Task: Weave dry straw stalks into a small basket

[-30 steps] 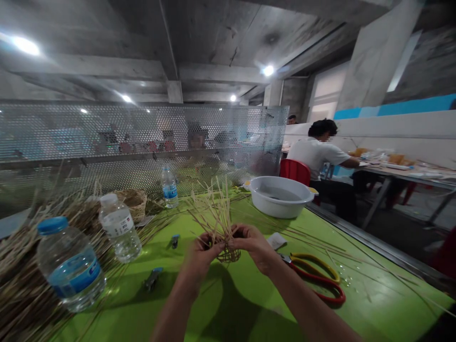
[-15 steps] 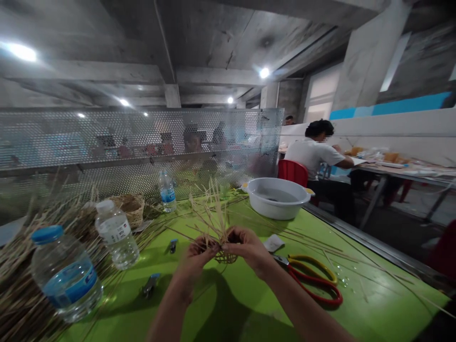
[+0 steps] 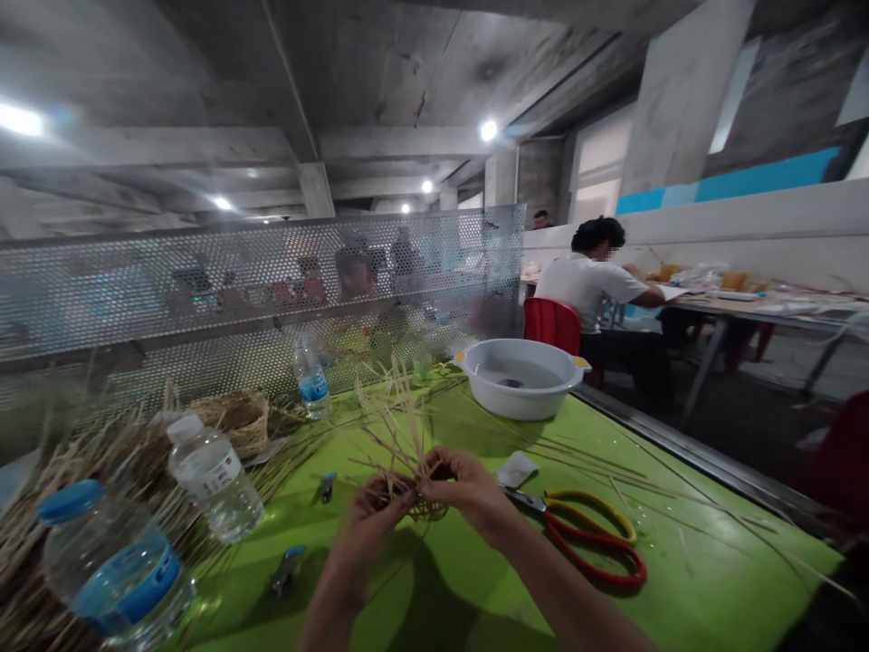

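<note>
A small woven straw piece (image 3: pixel 429 507) with long loose strands standing up from it is held above the green table (image 3: pixel 502 589). My left hand (image 3: pixel 380 507) grips its left side, fingers bent among the strands. On the other side my right hand (image 3: pixel 465 489) pinches the strands near the rim, its thumb close to the left one. Scissors (image 3: pixel 594 534) with one yellow and one red handle lie right of my right hand, beside a crumpled white scrap (image 3: pixel 517 469). Left of my hands are two small clips (image 3: pixel 327 489).
Water bottles (image 3: pixel 119 570) and a heap of straw (image 3: pixel 41 507) fill the left side, with a woven basket (image 3: pixel 237 421) behind. A white basin (image 3: pixel 522 380) stands at the back right. Past the mesh divider (image 3: pixel 272 299), a person (image 3: pixel 577 281) sits at another table.
The view has shifted slightly, so the ceiling lights and bottles sit further left. Both hands keep their hold on the woven piece, and its strands lean a little differently.
</note>
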The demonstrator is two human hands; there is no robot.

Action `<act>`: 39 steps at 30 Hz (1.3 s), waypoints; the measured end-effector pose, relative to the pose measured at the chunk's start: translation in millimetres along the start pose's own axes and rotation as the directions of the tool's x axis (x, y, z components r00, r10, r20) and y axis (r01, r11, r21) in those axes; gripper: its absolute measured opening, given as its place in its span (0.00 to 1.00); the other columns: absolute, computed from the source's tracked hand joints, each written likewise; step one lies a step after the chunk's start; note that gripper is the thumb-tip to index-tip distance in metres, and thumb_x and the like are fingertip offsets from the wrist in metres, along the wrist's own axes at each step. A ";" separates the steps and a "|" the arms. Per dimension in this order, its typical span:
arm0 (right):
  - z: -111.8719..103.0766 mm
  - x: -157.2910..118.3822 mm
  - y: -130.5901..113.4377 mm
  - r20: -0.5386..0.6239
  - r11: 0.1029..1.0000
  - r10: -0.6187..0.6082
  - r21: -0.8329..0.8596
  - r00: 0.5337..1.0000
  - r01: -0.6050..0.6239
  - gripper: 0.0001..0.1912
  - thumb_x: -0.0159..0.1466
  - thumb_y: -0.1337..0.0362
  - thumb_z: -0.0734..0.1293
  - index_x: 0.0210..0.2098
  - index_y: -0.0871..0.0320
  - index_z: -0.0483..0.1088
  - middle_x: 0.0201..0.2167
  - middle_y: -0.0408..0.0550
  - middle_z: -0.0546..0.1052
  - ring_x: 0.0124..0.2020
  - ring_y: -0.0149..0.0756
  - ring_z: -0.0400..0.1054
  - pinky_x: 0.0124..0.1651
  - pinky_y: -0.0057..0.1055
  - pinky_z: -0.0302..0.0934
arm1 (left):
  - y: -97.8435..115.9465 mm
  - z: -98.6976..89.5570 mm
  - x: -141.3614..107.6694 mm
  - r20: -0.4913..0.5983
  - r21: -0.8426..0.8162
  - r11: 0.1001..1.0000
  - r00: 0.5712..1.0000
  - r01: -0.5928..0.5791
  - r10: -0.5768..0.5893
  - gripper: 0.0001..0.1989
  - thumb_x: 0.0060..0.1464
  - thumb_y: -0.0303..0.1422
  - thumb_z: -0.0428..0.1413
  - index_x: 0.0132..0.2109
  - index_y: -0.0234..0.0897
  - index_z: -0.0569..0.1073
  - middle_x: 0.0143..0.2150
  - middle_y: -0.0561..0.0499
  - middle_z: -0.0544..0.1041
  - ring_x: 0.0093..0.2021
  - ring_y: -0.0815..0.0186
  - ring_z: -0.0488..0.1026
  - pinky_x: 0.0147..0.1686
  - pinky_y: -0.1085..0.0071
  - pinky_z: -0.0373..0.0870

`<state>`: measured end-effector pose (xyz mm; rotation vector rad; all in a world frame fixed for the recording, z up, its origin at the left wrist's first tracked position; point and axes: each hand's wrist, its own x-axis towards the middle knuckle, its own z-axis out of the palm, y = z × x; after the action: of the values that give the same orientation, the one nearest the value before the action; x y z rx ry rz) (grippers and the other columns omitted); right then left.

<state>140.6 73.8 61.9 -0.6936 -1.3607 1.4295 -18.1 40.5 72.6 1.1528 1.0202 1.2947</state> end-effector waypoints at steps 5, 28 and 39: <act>0.7 -0.1 2.6 -0.028 0.999 -0.015 -0.038 1.000 0.014 0.08 0.48 0.62 0.72 0.25 0.59 0.71 0.20 0.41 0.70 0.23 0.30 0.59 0.27 0.27 0.51 | 0.3 2.8 0.0 0.010 -0.008 1.000 1.000 -0.013 0.013 0.11 0.40 0.38 0.68 0.30 0.37 0.80 0.30 0.47 0.81 0.35 0.59 0.75 0.42 0.66 0.70; 14.7 -1.6 10.2 -0.103 0.975 0.062 0.218 0.993 -0.038 0.14 0.49 0.58 0.76 0.28 0.58 0.71 0.26 0.42 0.73 0.28 0.33 0.64 0.33 0.29 0.56 | -31.8 14.7 0.4 -0.339 -0.077 0.997 0.941 -0.026 -0.002 0.14 0.44 0.43 0.64 0.34 0.38 0.77 0.34 0.49 0.80 0.40 0.58 0.73 0.43 0.67 0.67; 12.0 0.7 17.3 -0.096 0.978 0.048 0.207 0.994 -0.027 0.12 0.50 0.61 0.76 0.27 0.57 0.71 0.26 0.41 0.71 0.30 0.33 0.62 0.35 0.29 0.55 | -28.5 20.8 -0.6 -0.383 -0.199 0.978 0.923 -0.056 -0.025 0.13 0.40 0.38 0.65 0.32 0.36 0.76 0.33 0.50 0.79 0.38 0.60 0.74 0.42 0.67 0.67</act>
<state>124.9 72.3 48.0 -0.6497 -1.1091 1.5192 7.1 40.5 47.9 0.7634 1.1260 1.6399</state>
